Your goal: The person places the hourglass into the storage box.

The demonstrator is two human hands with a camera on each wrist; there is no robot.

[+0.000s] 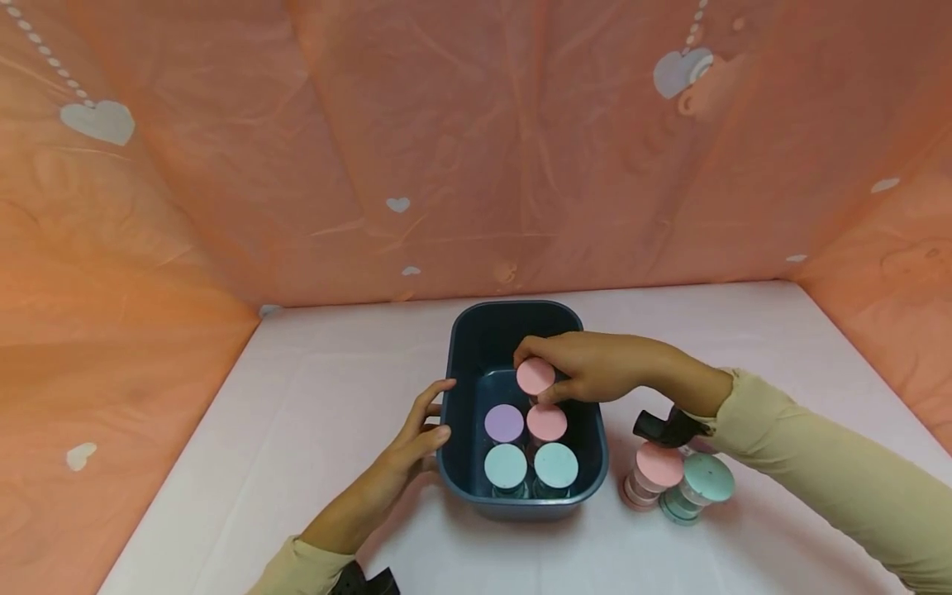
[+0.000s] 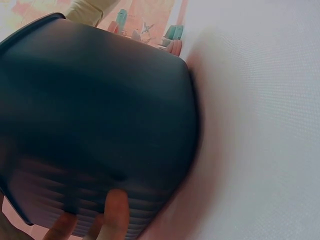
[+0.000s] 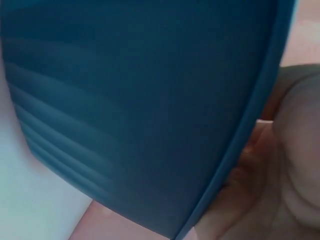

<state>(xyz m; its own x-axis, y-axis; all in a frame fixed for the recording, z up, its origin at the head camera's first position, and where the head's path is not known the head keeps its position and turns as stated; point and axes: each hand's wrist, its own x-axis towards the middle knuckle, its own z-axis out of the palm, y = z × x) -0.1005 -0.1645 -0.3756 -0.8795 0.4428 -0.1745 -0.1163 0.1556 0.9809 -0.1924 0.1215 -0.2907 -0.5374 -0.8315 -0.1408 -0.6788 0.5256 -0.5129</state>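
A dark blue bin [image 1: 519, 508] stands on the white surface. My right hand [image 1: 595, 364] reaches over its right rim and grips a pink-lidded jar [image 1: 535, 376] inside it. Below that jar, toward the near end, are a purple-lidded jar [image 1: 504, 423], another pink-lidded jar [image 1: 547, 422] and two mint-lidded jars [image 1: 506, 466]. Against the bin's left side rest the fingers of my left hand [image 1: 405, 446], with the thumb near the rim. In the left wrist view, its fingertips [image 2: 117, 205] touch the ribbed outer wall. The bin's wall hides the held jar in the right wrist view.
Right of the bin, a pink-lidded jar [image 1: 658, 467] and a mint-lidded jar [image 1: 706, 479] stand close together under my right forearm. Something behind them is partly hidden by the wrist camera [image 1: 669, 428]. Orange sheeting [image 1: 476, 165] with pale hearts walls in the back and sides.
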